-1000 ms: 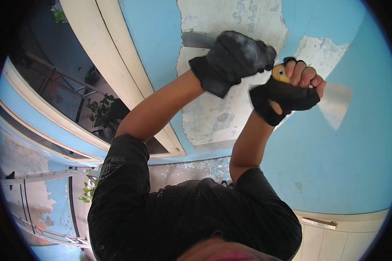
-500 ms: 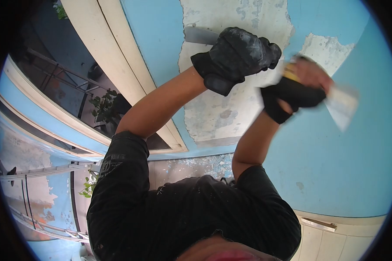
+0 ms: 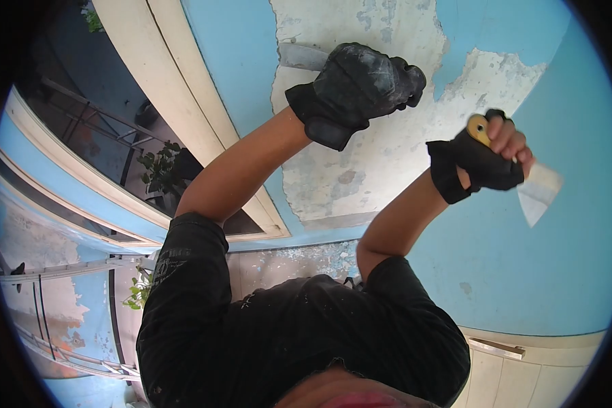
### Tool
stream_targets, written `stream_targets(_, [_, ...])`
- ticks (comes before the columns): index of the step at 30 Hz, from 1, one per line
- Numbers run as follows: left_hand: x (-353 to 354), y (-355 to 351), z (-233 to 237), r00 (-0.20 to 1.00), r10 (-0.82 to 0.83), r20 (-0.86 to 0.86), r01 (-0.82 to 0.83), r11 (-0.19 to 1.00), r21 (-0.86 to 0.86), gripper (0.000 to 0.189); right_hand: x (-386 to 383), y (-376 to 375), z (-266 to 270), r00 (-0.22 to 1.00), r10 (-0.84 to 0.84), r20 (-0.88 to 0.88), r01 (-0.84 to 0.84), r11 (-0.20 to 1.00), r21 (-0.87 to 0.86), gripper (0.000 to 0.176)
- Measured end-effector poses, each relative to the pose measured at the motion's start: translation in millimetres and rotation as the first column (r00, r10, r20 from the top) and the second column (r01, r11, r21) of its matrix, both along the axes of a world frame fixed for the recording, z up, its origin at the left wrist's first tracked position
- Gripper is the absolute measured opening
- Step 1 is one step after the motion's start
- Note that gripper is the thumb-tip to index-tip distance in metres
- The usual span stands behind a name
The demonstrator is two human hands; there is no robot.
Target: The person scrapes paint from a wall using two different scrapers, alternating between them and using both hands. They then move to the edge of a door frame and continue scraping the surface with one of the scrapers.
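My left hand [image 3: 360,88], in a black glove, is closed in front of the stripped wall patch. A flat grey metal blade [image 3: 302,56] sticks out from behind its wrist side, and its handle is hidden by the glove. My right hand [image 3: 491,153], in a black glove with bare fingertips, is wrapped round a putty knife with a yellow handle. The putty knife's blade [image 3: 540,192] points down and right in front of blue paint. Behind both hands, the wall [image 3: 347,170] shows bare whitish plaster with ragged blue paint edges.
A cream window frame [image 3: 177,75] stands at the left, with a plant [image 3: 162,168] seen through it. Paint flakes [image 3: 313,262] lie on the floor below. A metal ladder [image 3: 81,270] is at the lower left, and a cream door [image 3: 523,374] at the lower right.
My right hand has moved right and down with the putty knife, away from my left hand, and is less blurred. My left hand has shifted slightly left.
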State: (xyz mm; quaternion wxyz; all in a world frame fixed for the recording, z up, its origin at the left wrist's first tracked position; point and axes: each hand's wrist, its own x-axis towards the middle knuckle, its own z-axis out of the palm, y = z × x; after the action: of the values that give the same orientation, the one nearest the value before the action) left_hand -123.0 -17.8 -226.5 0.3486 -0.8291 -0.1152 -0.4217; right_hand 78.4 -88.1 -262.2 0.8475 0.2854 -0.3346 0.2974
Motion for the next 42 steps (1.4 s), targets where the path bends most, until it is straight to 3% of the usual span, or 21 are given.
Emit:
stream_targets(1, [1, -1, 0, 1.0, 0.01, -0.005, -0.01, 0.999, -0.035, 0.012, 11, 15, -12, 0.999, 0.016, -0.044, -0.012, 0.995, 0.099, 0.029])
stream_targets(2, [2, 1, 0, 1.0, 0.009, -0.003, -0.009, 0.999, -0.036, 0.012, -28, 25, -4, 0.942, 0.283, -0.179, -0.254, 0.953, 0.168, 0.028])
stream_targets(4, [5, 6, -3, 0.993, 0.118, 0.015, -0.119, 0.988, 0.094, 0.011, -35, 23, 4, 0.998, -0.019, 0.066, 0.033, 0.976, -0.217, 0.027])
stream_targets(5, [3, -1, 1, 0.999, 0.038, 0.018, -0.038, 0.998, 0.042, 0.011, -19, 25, 0, 0.993, 0.098, 0.063, -0.093, 0.993, -0.079, 0.029])
stream_targets(6, [4, 2, 0, 0.999, 0.031, 0.014, -0.032, 0.999, 0.044, 0.011, -7, 17, 1, 0.994, 0.018, 0.104, -0.011, 0.998, -0.068, 0.03])
stream_targets(10, [4, 7, -5, 1.0, -0.005, 0.01, 0.005, 1.0, -0.001, 0.012, 16, -7, 2, 0.996, -0.027, 0.09, 0.03, 0.999, -0.033, 0.029])
stream_targets(14, [3, 2, 1, 0.999, -0.05, 0.017, 0.051, 0.998, -0.042, 0.013, 12, 6, -4, 0.993, -0.072, -0.09, 0.08, 0.993, 0.088, 0.032])
stream_targets(15, [5, 1, 1, 0.999, -0.047, 0.017, 0.048, 0.998, -0.039, 0.013, -14, 24, -3, 0.999, -0.047, 0.015, 0.048, 0.997, -0.067, 0.033])
stream_targets(16, [5, 1, 1, 0.998, 0.067, 0.006, -0.067, 0.997, 0.029, 0.013, -32, 33, -3, 0.994, -0.003, 0.111, 0.028, 0.974, -0.224, 0.034])
stream_targets(17, [3, 0, -1, 0.984, 0.177, 0.002, -0.177, 0.98, 0.096, 0.013, -36, 25, 1, 0.999, 0.021, 0.039, -0.014, 0.983, -0.183, 0.037])
stream_targets(18, [2, 0, -2, 0.984, 0.18, 0.009, -0.18, 0.979, 0.095, 0.013, -16, 29, 1, 0.988, 0.076, 0.131, -0.074, 0.997, -0.016, 0.036])
stream_targets(20, [3, 2, -2, 1.0, 0.019, 0.0, -0.019, 0.998, -0.054, 0.013, 14, 11, -1, 0.989, 0.029, 0.144, -0.028, 1.0, -0.006, 0.033])
stream_targets(24, [1, 4, -1, 0.999, -0.028, 0.026, 0.028, 1.0, -0.004, 0.012, 29, -6, -5, 0.983, -0.164, -0.082, 0.154, 0.981, -0.12, 0.029])
stream_targets(26, [1, -2, 1, 0.997, -0.076, 0.027, 0.078, 0.993, -0.085, 0.011, 30, 59, -29, 0.909, -0.305, -0.285, 0.156, 0.881, -0.446, 0.028])
stream_targets(27, [1, -2, 2, 0.997, -0.074, 0.026, 0.076, 0.994, -0.083, 0.011, -31, 56, -15, 0.985, -0.113, -0.134, 0.089, 0.981, -0.17, 0.024])
stream_targets(28, [1, -2, 3, 0.999, -0.038, 0.034, 0.039, 0.999, -0.027, 0.011, -46, 30, 6, 0.998, -0.009, -0.07, -0.009, 0.966, -0.258, 0.023])
stream_targets(30, [1, -1, 1, 0.999, 0.003, 0.055, -0.005, 1.0, 0.027, 0.011, -16, 26, 1, 0.995, 0.069, 0.072, -0.058, 0.987, -0.152, 0.023])
stream_targets(36, [-7, -17, -1, 0.996, 0.084, 0.0, -0.084, 0.996, 0.039, 0.014, -5, 0, -17, 0.997, -0.028, 0.074, 0.04, 0.986, -0.159, 0.029])
stream_targets(38, [-15, -31, -3, 0.999, 0.051, 0.009, -0.051, 0.999, 0.0, 0.017, -7, -3, -24, 0.996, -0.027, 0.082, 0.041, 0.984, -0.171, 0.031])
stream_targets(40, [-21, -33, -15, 0.999, 0.029, 0.033, -0.032, 0.995, 0.091, 0.02, -11, -4, -26, 0.999, -0.036, 0.03, 0.043, 0.957, -0.288, 0.031])
stream_targets(42, [-25, -46, -26, 0.992, -0.072, 0.105, 0.072, 0.997, 0.002, 0.021, -10, -1, -29, 0.996, -0.005, 0.087, 0.027, 0.966, -0.256, 0.031])
